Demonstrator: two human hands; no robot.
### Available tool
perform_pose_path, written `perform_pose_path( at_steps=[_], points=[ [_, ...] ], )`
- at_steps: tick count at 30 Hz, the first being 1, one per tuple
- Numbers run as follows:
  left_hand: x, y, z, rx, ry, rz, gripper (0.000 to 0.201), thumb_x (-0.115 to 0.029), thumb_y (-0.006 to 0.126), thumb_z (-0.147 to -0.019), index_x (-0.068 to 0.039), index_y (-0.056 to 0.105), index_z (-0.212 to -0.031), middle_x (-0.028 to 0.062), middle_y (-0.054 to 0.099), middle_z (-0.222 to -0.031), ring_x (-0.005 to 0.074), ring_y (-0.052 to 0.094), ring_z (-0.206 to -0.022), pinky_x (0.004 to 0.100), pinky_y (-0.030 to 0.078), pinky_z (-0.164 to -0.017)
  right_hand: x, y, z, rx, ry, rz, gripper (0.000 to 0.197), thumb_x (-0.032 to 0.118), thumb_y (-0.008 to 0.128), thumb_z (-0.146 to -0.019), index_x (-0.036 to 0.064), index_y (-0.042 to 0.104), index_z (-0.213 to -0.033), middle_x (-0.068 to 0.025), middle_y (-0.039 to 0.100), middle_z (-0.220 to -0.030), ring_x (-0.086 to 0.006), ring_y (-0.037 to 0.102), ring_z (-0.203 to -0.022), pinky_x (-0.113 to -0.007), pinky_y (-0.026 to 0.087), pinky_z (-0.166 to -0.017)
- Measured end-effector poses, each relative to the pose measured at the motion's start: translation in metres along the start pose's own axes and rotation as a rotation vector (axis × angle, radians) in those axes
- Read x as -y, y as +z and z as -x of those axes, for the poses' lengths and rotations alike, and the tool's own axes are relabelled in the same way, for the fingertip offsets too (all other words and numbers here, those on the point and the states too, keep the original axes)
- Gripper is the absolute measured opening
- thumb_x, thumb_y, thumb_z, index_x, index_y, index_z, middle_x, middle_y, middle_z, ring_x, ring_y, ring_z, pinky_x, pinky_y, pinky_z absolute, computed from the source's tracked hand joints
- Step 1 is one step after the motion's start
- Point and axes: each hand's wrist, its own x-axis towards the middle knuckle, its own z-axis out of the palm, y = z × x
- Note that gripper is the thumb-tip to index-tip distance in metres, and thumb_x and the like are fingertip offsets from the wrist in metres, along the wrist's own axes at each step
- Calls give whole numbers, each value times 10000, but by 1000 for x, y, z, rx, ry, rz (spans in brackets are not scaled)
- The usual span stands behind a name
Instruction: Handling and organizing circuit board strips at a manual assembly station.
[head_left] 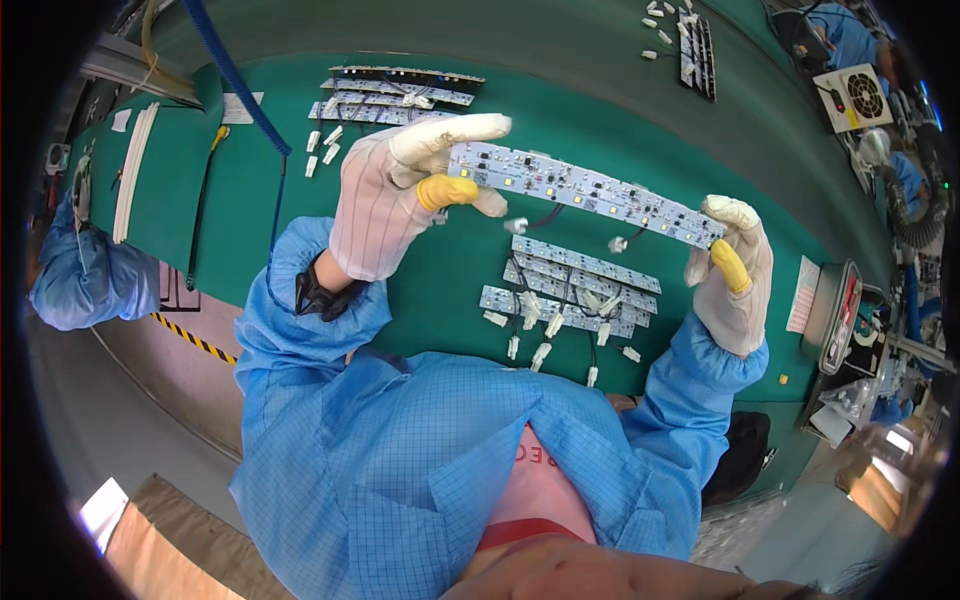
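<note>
A long white LED circuit board (590, 192) is stretched between my two gloved hands above the green table. My left hand (415, 185) pinches its left end, a yellow cover on the thumb. The right end sits in the grip of my right hand (735, 265), whose thumb also wears a yellow cover. Short wires with white connectors (518, 226) hang from the board's lower edge. Below it on the table lies a group of similar LED boards (580, 270) with dark wires and white plugs (541, 356).
More LED boards (400, 98) lie at the far left of centre, others (698, 55) at the back right. A blue coiled hose (235, 75) hangs at left. White strips (135, 172) lie farther left, near another person's blue sleeve (95, 270). A metal tray (840, 318) stands at right.
</note>
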Motion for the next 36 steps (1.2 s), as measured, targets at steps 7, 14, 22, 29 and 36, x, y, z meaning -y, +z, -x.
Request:
perform_pose_path(
  at_steps=[7,14,22,29,36],
  points=[
    [0,6,-2,-46,-63,-63,457,-302,584,-918,-8,529,-1264,81,697,-837,57,586,-662,178,429,-505,5,0,7,83,-100,-157,435,325,667,-858,1,548,-1124,-27,596,-691,-78,555,-591,-198,419,-568],
    [7,9,-14,-63,-267,-208,495,-385,532,-934,-45,510,-1294,84,686,-859,78,604,-734,192,475,-548,15,-6,15,252,40,-262,452,262,678,-822,-12,549,-1158,-101,647,-862,-110,593,-634,-235,463,-596],
    [11,7,-15,-77,-172,-460,493,-411,506,-943,-38,544,-1264,64,693,-815,74,610,-741,191,479,-578,18,0,13,212,23,-317,531,277,686,-810,-55,516,-1187,-89,630,-659,-116,605,-585,-210,449,-561],
    [4,9,-7,-108,-108,-256,544,-451,537,-918,-11,550,-1237,62,697,-737,77,621,-728,190,461,-625,6,-1,1,88,-114,-48,618,528,638,-823,0,551,-1131,-57,607,-825,-86,551,-556,-199,420,-546],
    [11,10,2,136,93,216,656,-426,583,-889,42,425,-1321,118,691,-784,181,671,-818,297,507,-799,1,3,-11,26,71,158,541,473,578,-882,4,556,-1149,-37,588,-816,-83,515,-620,-213,409,-600]
  ],
)
